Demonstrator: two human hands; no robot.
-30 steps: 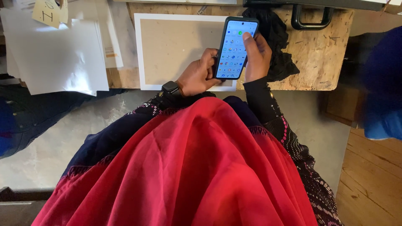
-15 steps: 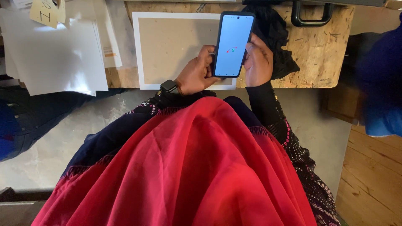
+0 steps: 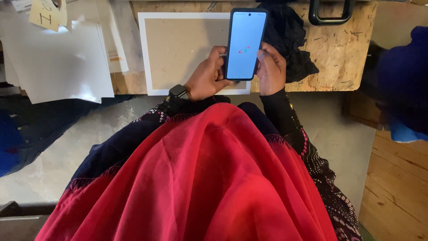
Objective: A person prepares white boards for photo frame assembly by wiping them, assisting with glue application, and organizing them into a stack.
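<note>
Both hands are on the phone (image 3: 245, 43), which is held upright just above the near edge of the desk (image 3: 343, 49). The left hand (image 3: 206, 79) wraps its lower left edge, fingers curled round it in a closed grip, a dark watch (image 3: 178, 92) on that wrist. The right hand (image 3: 269, 69) closes on the lower right edge in the same way, thumb along the side. The screen is lit pale blue with one small round mark in the middle and nothing else, so to my eye the phone is loading something and the person is waiting on it. The next move, I would judge, calls for a thumb freed to tap while the other hand keeps the phone steady; a slack hold over the floor could let it slip.

The desk is rough chipboard, scuffed and speckled. Lying flat on it just behind the phone is a brown board with a white border (image 3: 180, 49). To its left lie white sheets (image 3: 58, 62), one hanging over the edge, with a yellowish note (image 3: 47, 13) at the top corner. A crumpled black cloth (image 3: 290, 40) sits beside the right hand, and a black handle (image 3: 332, 13) shows at the far edge. Red cloth (image 3: 209, 178) covers the lap; the floor below is pale grey, with wooden planks (image 3: 397, 187) to the right.
</note>
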